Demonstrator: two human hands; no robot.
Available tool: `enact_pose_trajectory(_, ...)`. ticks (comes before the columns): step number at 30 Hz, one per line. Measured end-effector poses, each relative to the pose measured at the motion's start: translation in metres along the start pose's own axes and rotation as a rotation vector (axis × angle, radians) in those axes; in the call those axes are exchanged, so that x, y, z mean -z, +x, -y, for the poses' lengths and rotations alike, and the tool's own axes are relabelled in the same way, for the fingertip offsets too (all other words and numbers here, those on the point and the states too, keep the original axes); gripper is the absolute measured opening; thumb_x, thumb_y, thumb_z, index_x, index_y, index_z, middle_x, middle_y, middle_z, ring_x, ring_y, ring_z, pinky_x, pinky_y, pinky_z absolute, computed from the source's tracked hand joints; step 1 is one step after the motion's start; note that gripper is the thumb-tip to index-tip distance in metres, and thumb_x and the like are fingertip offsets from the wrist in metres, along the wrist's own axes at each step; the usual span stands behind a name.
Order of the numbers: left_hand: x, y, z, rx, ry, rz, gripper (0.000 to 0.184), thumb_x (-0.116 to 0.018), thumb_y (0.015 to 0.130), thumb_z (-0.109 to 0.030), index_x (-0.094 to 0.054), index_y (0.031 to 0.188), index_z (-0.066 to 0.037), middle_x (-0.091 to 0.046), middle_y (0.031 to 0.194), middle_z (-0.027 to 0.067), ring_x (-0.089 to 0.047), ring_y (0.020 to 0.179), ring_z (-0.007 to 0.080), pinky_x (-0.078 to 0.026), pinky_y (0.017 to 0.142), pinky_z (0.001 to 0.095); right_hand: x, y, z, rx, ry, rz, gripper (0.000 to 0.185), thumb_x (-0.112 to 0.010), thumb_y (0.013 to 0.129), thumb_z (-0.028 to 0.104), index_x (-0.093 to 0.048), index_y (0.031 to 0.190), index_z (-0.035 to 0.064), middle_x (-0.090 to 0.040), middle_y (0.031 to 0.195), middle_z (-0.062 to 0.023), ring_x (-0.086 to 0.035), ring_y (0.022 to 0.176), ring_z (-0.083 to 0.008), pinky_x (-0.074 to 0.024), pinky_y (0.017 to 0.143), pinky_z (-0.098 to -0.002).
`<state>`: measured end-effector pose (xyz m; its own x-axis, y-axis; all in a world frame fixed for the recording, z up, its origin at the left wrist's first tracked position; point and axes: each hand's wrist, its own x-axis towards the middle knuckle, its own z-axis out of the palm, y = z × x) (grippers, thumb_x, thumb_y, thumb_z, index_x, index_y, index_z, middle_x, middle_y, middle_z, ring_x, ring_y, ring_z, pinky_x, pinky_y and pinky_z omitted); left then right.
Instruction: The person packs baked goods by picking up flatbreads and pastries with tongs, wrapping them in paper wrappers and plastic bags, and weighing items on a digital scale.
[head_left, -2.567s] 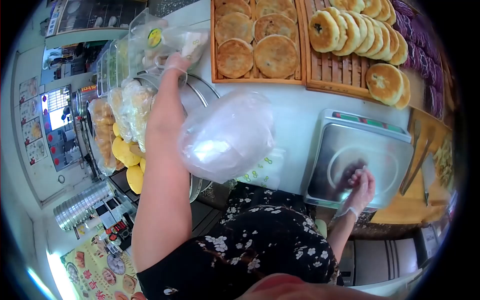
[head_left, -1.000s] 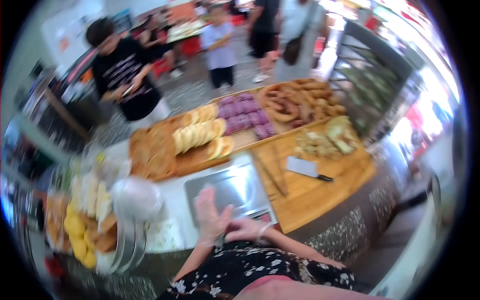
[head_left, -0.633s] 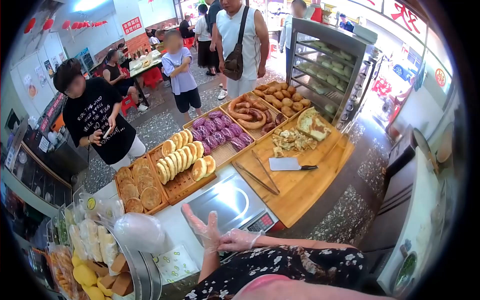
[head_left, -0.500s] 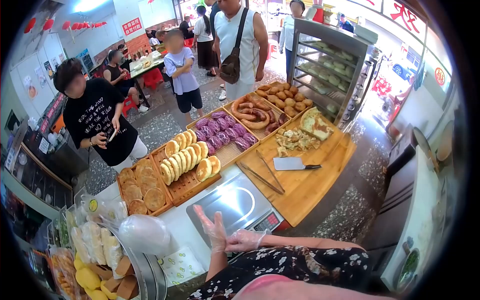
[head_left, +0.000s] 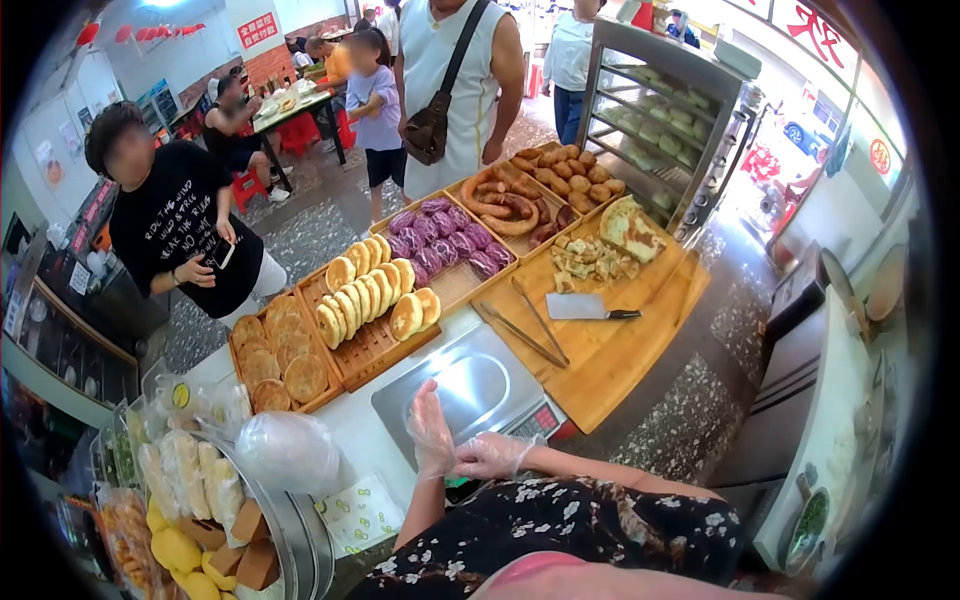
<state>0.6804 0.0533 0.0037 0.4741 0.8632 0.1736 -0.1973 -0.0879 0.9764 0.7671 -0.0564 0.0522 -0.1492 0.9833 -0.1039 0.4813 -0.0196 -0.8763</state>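
My left hand (head_left: 432, 432), in a clear plastic glove, points upward with its fingers stretched out, in front of the flat metal scale (head_left: 470, 375). My right hand (head_left: 487, 455), also in a clear glove, is at my left wrist, its fingers closed on the plastic glove's cuff. Beyond my hands, metal tongs (head_left: 530, 338) and a cleaver (head_left: 585, 306) lie on the wooden cutting board (head_left: 640, 350). Cut pieces of flatbread (head_left: 590, 262) and a larger flatbread piece (head_left: 630, 232) rest at the board's far end.
Trays hold round flatbreads (head_left: 285, 350), pale buns (head_left: 370, 290), purple buns (head_left: 440, 240), sausages (head_left: 505, 205) and round browned balls (head_left: 570, 180). A glass-sided cabinet (head_left: 650, 120) stands behind. Plastic bags (head_left: 290, 450) sit left. A person in black (head_left: 180, 215) holds a phone across the counter.
My left hand's fingers, spread before, have come together and point upward. My right hand stays at the left wrist. The person in black has shifted their phone slightly.
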Motion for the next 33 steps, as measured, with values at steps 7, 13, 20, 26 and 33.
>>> enact_pose_trajectory(7, 0.014, 0.004, -0.010, 0.073, 0.033, -0.126, 0.033, -0.046, 0.099, -0.025, -0.058, 0.111, 0.003, -0.061, 0.109, 0.0089, -0.055, 0.105, 0.0163, -0.039, 0.096, 0.0289, 0.008, 0.002, -0.019, -0.011, -0.293, -0.078, 0.018, -0.057, 0.085, 0.023, -0.064, 0.084, 0.0065, -0.064, 0.077, -0.0166, -0.062, 0.071, -0.0350, -0.0489, 0.064, -0.0430)
enact_pose_trajectory(13, 0.034, -0.004, -0.002, 0.090, -0.006, -0.193, 0.031, -0.051, 0.097, -0.025, -0.059, 0.110, 0.002, -0.062, 0.106, 0.0072, -0.055, 0.102, 0.0141, -0.040, 0.094, 0.0278, 0.024, -0.006, -0.018, -0.141, -0.253, -0.127, 0.023, -0.056, 0.085, 0.026, -0.064, 0.085, 0.0049, -0.064, 0.077, -0.0184, -0.062, 0.072, -0.0358, -0.0492, 0.067, -0.0428)
enact_pose_trajectory(20, 0.030, -0.020, 0.009, 0.073, 0.126, -0.208, 0.026, -0.052, 0.095, -0.022, -0.062, 0.108, -0.002, -0.063, 0.100, 0.0032, -0.056, 0.092, 0.0122, -0.045, 0.084, 0.0276, 0.024, 0.000, -0.023, -0.131, -0.260, -0.093, 0.023, -0.058, 0.086, 0.026, -0.066, 0.088, 0.0040, -0.065, 0.078, -0.0182, -0.064, 0.073, -0.0345, -0.0502, 0.067, -0.0407)
enact_pose_trajectory(26, 0.020, -0.023, 0.011, 0.076, 0.290, -0.188, 0.021, -0.055, 0.092, -0.019, -0.064, 0.107, -0.006, -0.065, 0.093, 0.0062, -0.058, 0.077, 0.0125, -0.047, 0.073, 0.0265, 0.025, 0.005, -0.027, -0.112, -0.257, -0.055, 0.023, -0.058, 0.087, 0.025, -0.066, 0.088, 0.0032, -0.065, 0.078, -0.0185, -0.064, 0.073, -0.0344, -0.0503, 0.067, -0.0402)
enact_pose_trajectory(33, 0.009, -0.026, -0.010, 0.090, 0.271, -0.168, 0.021, -0.055, 0.092, -0.016, -0.063, 0.107, -0.004, -0.066, 0.096, 0.0057, -0.059, 0.082, 0.0109, -0.048, 0.076, 0.0254, 0.028, 0.001, -0.046, -0.070, -0.245, -0.037, 0.022, -0.059, 0.086, 0.025, -0.065, 0.089, 0.0037, -0.065, 0.080, -0.0174, -0.063, 0.075, -0.0343, -0.0501, 0.068, -0.0403)
